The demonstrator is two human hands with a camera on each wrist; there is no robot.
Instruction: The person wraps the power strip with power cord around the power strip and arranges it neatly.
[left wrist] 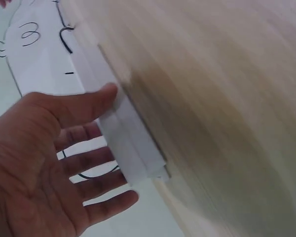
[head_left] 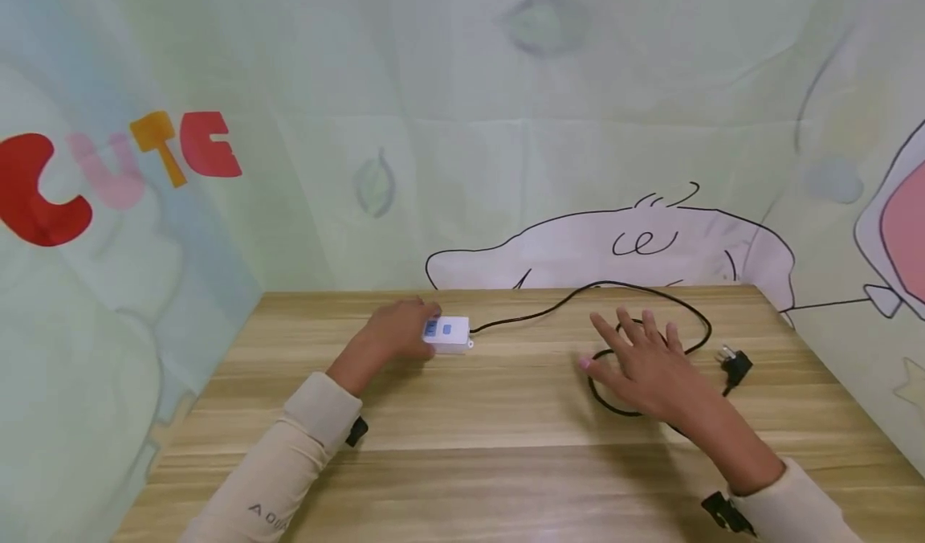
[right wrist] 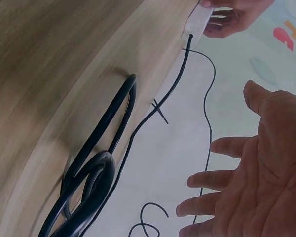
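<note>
A small white box (head_left: 454,332) with a bluish display and a blue button lies on the wooden table, left of the middle. My left hand (head_left: 400,330) holds it by its left end; in the left wrist view the thumb (left wrist: 106,97) presses the near side while the other fingers reach behind. From the box's right end runs a black power cord (head_left: 531,316), looping to a black plug (head_left: 736,365) with metal prongs. Over the coiled part of this cord my right hand (head_left: 650,370) hovers with spread fingers, holding nothing. The right wrist view shows the cord loops (right wrist: 106,173) beside that palm.
The wooden tabletop (head_left: 462,479) ends at a printed curtain (head_left: 448,125) that hangs behind and at both sides. Each wrist carries a small black device, one of them at the right cuff (head_left: 726,513).
</note>
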